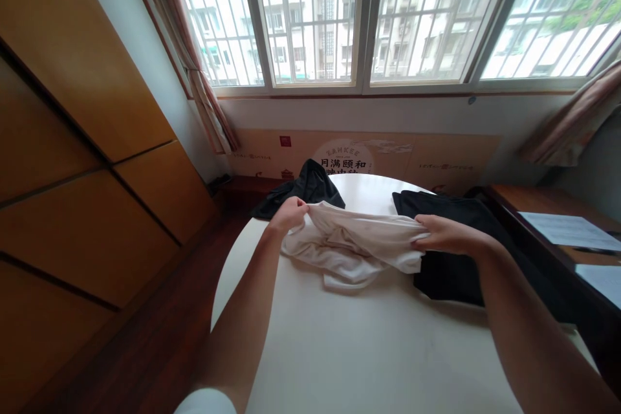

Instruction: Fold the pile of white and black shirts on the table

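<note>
A crumpled white cloth garment (349, 246) is stretched between my two hands over the round white table (359, 349). Its lower folds rest on the tabletop; its exact kind I cannot make out. My left hand (290, 213) pinches the garment's left end. At the opposite end, my right hand (444, 234) is closed on the fabric. Just behind my left hand lies a bunched black cloth (310, 187). Flat dark clothing (466, 278) lies on the right side of the table, partly beneath my right hand and forearm.
A wooden desk (504, 197) with paper sheets (563, 229) adjoins the table on the right. Wooden cabinets (140, 220) stand on the left. Beyond the table are a printed cardboard panel (272, 149) and a barred window (315, 19) with curtains (208, 103).
</note>
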### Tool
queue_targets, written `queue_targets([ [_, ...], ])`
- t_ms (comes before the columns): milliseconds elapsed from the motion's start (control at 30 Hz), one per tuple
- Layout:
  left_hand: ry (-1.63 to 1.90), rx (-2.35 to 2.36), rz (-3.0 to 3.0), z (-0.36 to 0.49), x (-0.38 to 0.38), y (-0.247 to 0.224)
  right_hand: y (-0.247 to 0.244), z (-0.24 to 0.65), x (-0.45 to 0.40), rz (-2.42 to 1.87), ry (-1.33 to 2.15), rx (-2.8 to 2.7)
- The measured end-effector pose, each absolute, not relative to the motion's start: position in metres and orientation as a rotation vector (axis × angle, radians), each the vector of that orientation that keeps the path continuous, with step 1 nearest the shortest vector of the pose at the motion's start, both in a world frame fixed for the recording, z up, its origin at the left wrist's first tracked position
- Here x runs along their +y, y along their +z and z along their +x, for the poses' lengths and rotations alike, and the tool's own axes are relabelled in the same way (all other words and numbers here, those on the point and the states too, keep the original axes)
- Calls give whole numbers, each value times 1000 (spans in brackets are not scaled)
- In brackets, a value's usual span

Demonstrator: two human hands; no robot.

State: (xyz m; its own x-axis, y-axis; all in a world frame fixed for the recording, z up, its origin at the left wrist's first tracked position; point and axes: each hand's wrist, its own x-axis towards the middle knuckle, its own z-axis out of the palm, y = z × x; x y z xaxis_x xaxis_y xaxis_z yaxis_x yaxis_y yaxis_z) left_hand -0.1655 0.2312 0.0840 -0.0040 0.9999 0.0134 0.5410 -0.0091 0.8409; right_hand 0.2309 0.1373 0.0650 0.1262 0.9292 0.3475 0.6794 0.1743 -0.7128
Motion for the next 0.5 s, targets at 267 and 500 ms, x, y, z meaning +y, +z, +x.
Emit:
queue_targets([
  [267,651,1323,1887,-163,227,84,57,251,151,-1595,574,-1813],
  [500,1013,1251,2004,-163,227,94,58,257,157,-1504,487,-1781],
])
